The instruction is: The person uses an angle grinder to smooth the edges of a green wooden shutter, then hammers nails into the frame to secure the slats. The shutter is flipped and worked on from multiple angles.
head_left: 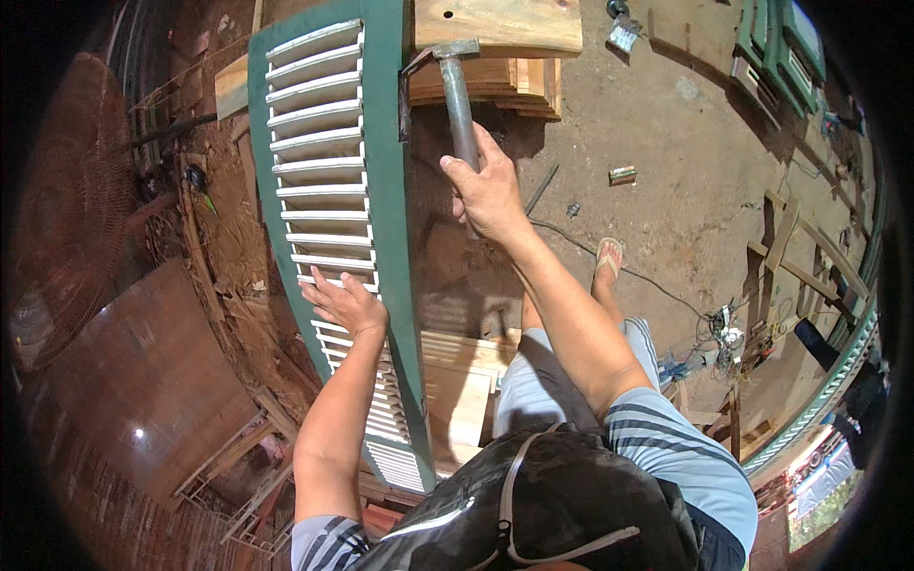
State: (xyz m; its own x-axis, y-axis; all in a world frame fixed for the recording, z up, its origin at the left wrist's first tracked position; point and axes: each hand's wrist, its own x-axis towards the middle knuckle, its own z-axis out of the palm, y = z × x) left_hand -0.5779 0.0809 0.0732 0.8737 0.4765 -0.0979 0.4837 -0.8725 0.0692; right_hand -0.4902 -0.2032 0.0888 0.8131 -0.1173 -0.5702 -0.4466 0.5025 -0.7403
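A long shutter panel [392, 228] with a green frame and white slats [319, 162] runs from the top of the view down toward me. My left hand [350, 303] rests on the slats midway along it, fingers spread and holding nothing. In my right hand [490, 195] is a hammer [459, 105], gripped round its grey handle. Its metal head lies close to the panel's right edge, over a wooden board. Whether the head touches the panel or the board, I cannot tell.
Light wooden boards [528, 27] are stacked at the top, right of the panel. Far right stand green frames [781, 57] and a wooden trestle [785, 233]. A cable [657, 285] crosses the dirt floor to tangled wires [728, 333]. A large fan [71, 209] stands at the left.
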